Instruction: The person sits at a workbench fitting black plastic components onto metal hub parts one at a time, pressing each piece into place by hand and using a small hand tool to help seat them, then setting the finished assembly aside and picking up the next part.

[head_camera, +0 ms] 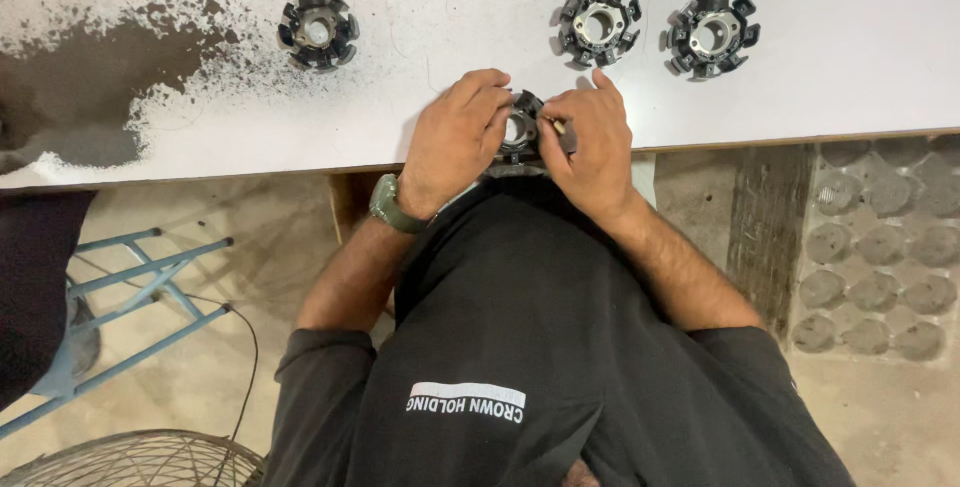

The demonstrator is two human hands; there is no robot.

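Left hand: your left hand [455, 142] is curled round the dark toothed ring part [521, 130], gripping its 9 o'clock side.
Right hand: your right hand [590, 142] pinches it from 3 o'clock, fingers tight together.
Part location: at the near edge of the white table [850, 77], between both hands.
Spares: two matching rings [598, 25] at 12 o'clock, one loner [318, 29] near 10.
Small tool: maybe something under your right thumb, can't really tell.

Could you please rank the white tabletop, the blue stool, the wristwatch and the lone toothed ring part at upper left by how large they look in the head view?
1. white tabletop
2. blue stool
3. lone toothed ring part
4. wristwatch, though it lies nearer the camera, so the last two are unsure.
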